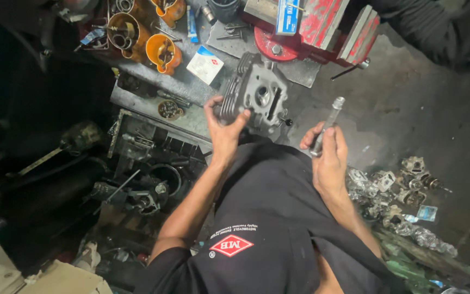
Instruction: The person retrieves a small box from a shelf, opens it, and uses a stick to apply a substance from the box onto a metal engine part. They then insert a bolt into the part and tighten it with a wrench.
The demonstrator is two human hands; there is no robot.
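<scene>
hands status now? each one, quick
Left hand: closed on the finned side of the grey engine cylinder head, steadying it.
Right hand: closed around a slim metal rod tool, held upright.

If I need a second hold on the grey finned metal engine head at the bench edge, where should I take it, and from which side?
Probably the far finned end of the grey finned metal engine head, coming from the red bench vise side. The left hand already clamps the near-left fins, and the right hand holds a slim metal rod. The fins give edges that fingers can hook; the ported face looks less grippable.
</scene>
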